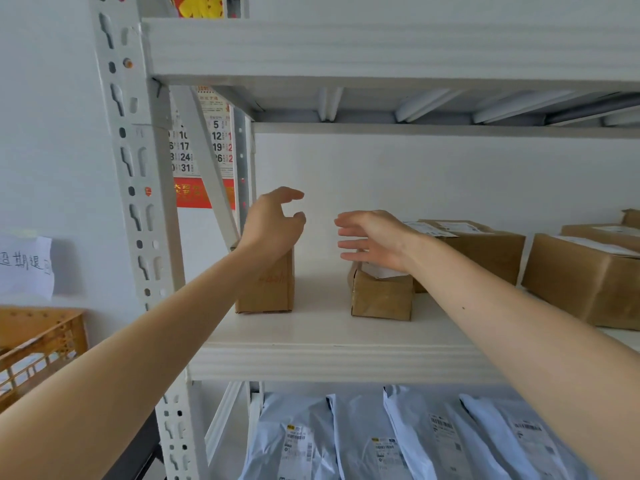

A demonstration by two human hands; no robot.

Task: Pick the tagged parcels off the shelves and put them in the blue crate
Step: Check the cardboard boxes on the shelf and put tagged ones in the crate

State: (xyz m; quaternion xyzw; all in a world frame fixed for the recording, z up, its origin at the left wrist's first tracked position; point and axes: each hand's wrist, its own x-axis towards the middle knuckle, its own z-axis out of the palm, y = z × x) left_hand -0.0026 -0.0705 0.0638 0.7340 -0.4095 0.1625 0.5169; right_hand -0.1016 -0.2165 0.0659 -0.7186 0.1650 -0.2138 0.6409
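Two small brown cardboard parcels stand on the white shelf (332, 358). The left parcel (268, 289) is upright with red writing on its front. My left hand (273, 226) hovers over its top, fingers loosely curved, holding nothing. The right parcel (381, 296) is lower, with a white label on top. My right hand (374, 240) reaches above it, fingers straight and spread to the left, its palm over the label. Whether either hand touches its parcel is unclear. The blue crate is out of view.
Larger brown boxes (478, 251) (585, 275) fill the shelf to the right. Pale blue mailer bags (398, 441) lie on the shelf below. A white upright post (145, 209) and a diagonal brace flank the left. An orange crate (38, 344) sits at far left.
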